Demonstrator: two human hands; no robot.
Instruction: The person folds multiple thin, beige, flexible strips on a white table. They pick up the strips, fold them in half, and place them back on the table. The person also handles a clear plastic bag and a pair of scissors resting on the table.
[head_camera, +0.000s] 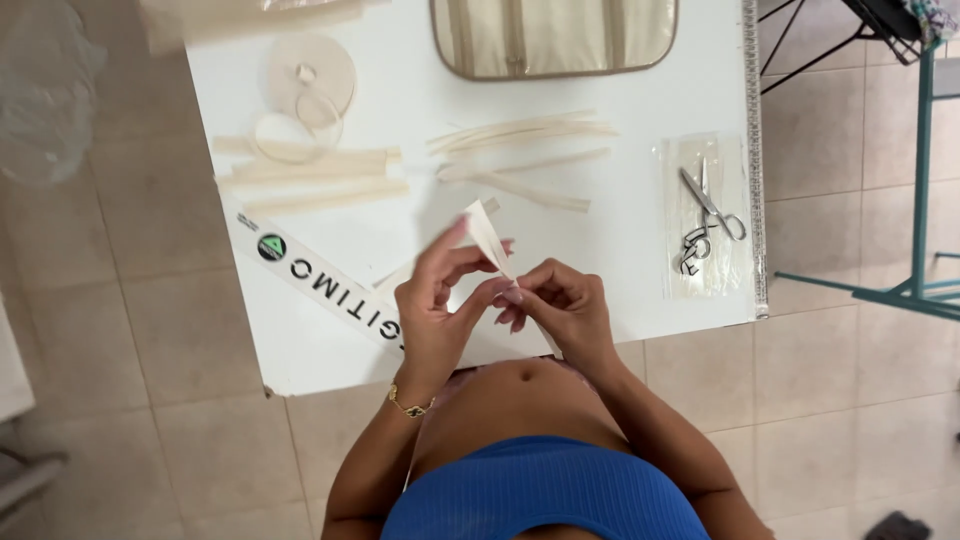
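While both hands meet above the near edge of the white table, a narrow cream strip is held between them, its free end standing up and folded over at the top. The left hand pinches the strip between thumb and forefinger, the remaining fingers lifted and slightly spread; the right hand has its fingertips pressed together on the lower part of the same strip, apparently steadying it so the upper part can be creased or turned. Holding the strip raised off the surface seems to give both hands access to its two faces. Further cream strips lie in two loose groups beyond the hands, one stack to the left and a fan of thinner pieces at centre. A roll of tape sits at the far left, a padded beige case at the far edge, and small scissors rest on a clear sleeve near the right edge, well apart from the hands. A printed black-and-white band runs diagonally beside the left wrist. Bare tabletop lies between hands and scissors; tiled floor surrounds the table.
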